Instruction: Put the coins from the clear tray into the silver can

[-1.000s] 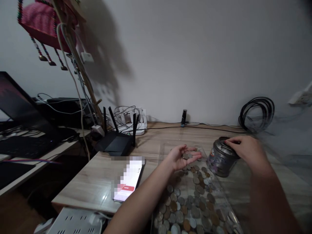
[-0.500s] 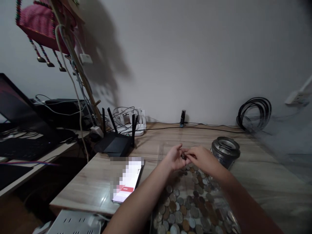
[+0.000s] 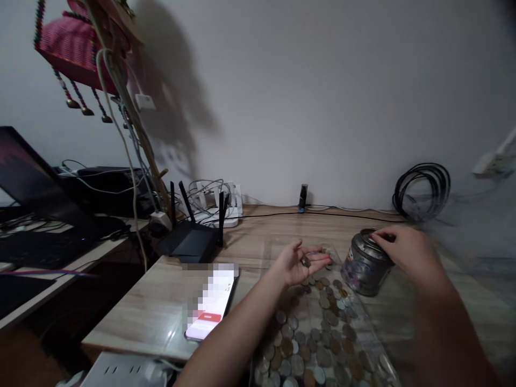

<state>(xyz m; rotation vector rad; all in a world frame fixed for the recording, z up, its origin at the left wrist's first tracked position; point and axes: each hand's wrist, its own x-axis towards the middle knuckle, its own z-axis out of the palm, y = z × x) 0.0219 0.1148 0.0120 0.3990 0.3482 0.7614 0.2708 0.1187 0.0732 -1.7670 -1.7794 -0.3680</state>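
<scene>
My left hand [image 3: 302, 263] is palm up above the tray, its fingers stretched out, with a few dark coins [image 3: 305, 261] resting in the palm. To the right stands a round metal can [image 3: 363, 269] with coloured marks on its side and a slotted lid. My right hand [image 3: 403, 250] reaches over that can, thumb and fingers pinched at the lid's slot on a coin that they mostly hide. Below both hands, many loose silver and copper coins [image 3: 298, 365] lie spread in a clear plastic tray [image 3: 268, 263].
A lit phone [image 3: 213, 306] lies left of my forearm. Behind it are a black router [image 3: 189, 239] and a white router with tangled cables [image 3: 229, 217]. A small dark bottle [image 3: 302, 198] and a coiled black cable [image 3: 421, 191] are by the wall. A laptop [image 3: 36, 183] sits far left.
My right hand has left my left palm and moved right to the can's lid. My left hand stays in place, its fingers now straighter. The view has shifted slightly.
</scene>
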